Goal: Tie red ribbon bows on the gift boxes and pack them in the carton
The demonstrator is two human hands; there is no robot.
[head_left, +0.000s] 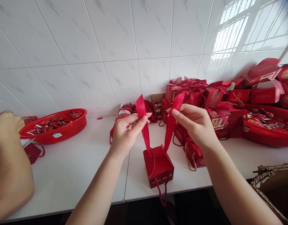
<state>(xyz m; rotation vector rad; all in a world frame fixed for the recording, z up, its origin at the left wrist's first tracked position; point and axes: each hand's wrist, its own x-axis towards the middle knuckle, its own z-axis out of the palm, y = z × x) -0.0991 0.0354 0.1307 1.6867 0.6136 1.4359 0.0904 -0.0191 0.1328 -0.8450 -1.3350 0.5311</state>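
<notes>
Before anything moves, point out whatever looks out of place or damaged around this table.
A small red scrap lies loose on the table near the wall, outside the red basket at left. At lower right, the cardboard carton has a ragged, perhaps torn rim. The box with the raised ribbon shows no visible damage.

Bare forearms taper through slim wrists into a slender-fingered left grip and right grip.

Two red baskets, two raised ribbon ends, three hands (one a co-worker's).
</notes>
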